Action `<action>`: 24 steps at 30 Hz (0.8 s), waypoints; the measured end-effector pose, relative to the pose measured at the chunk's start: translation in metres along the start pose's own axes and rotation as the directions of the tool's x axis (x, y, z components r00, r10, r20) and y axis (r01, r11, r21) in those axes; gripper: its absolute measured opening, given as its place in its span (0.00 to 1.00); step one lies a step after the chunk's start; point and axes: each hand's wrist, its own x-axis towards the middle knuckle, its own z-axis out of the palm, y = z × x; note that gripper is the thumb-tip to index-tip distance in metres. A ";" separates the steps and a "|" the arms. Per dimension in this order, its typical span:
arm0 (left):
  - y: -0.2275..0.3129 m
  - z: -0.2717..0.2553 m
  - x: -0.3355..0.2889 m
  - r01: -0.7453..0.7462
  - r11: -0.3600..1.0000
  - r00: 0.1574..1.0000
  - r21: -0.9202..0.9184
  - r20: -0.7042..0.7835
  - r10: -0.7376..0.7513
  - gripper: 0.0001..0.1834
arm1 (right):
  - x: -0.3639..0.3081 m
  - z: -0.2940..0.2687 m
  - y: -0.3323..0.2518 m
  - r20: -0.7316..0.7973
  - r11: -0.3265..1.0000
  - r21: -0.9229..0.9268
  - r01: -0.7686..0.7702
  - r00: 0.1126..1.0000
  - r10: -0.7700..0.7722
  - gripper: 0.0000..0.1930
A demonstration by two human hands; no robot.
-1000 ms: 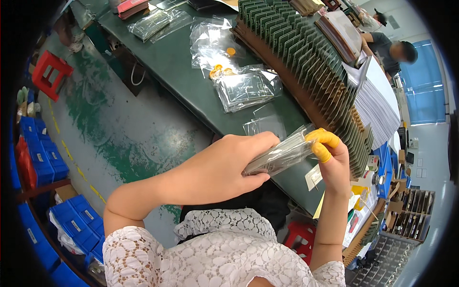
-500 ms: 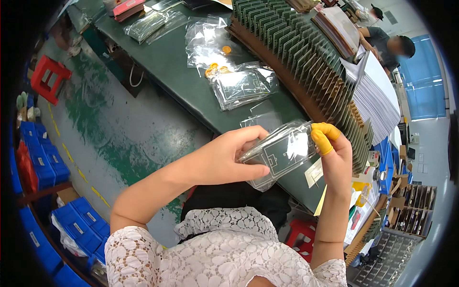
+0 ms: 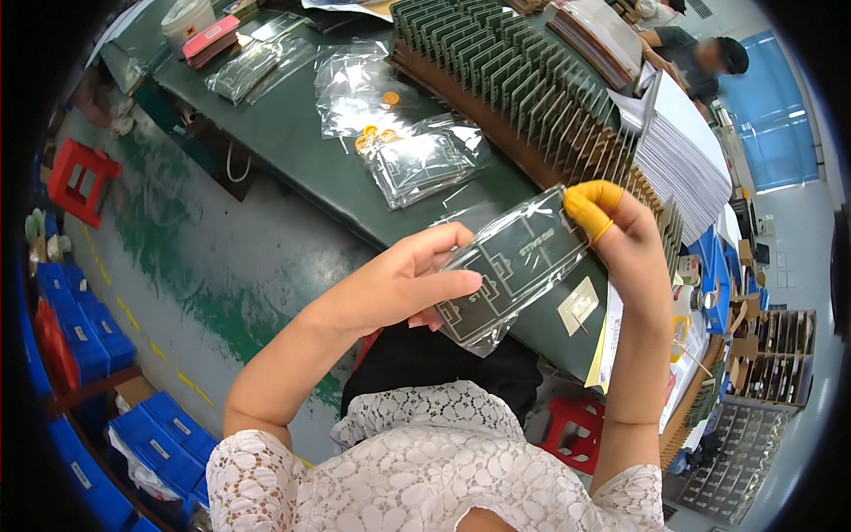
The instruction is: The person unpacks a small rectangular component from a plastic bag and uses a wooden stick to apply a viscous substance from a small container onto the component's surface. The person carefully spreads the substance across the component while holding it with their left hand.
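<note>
I hold a dark panel with pale printed lines in a clear plastic bag (image 3: 523,262) over the table's near edge. My left hand (image 3: 390,284) grips its left end, thumb flat on top and fingers around the far side and underneath. Yellow finger cots cover the thumb and index finger of my right hand (image 3: 620,226), which pinches the upper right corner. Just beyond lies a pile of similar bagged panels (image 3: 425,164). Several loose orange finger cots (image 3: 370,137) rest by that pile, and one more (image 3: 390,98) lies on flat clear bags (image 3: 341,84).
Along the right of the green table (image 3: 292,151) runs a long brown rack (image 3: 523,151) of upright dark panels. Beyond it stands a stack of white paper (image 3: 678,146). A small pale card (image 3: 578,306) lies near my right wrist. Another person (image 3: 691,66) sits at the far right.
The bagged panel has turned flatter to view, showing more of its printed face. My right hand has moved slightly up, and my left thumb lies farther in over the panel.
</note>
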 end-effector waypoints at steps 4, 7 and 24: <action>-0.017 -0.015 -0.002 -0.059 0.992 0.996 -0.114 0.055 0.066 0.15 | 0.006 -0.021 0.001 -0.335 0.973 -0.055 0.224 0.914 -0.229 0.13; -0.022 -0.020 -0.005 -0.066 0.951 0.998 -0.302 -0.004 0.068 0.25 | -0.014 -0.025 0.006 -0.534 0.970 -0.194 0.145 0.814 -0.229 0.14; -0.010 0.001 0.011 -0.512 0.848 0.854 0.135 -0.030 0.520 0.25 | -0.032 0.025 0.003 -0.054 0.884 0.264 0.385 0.921 -0.385 0.38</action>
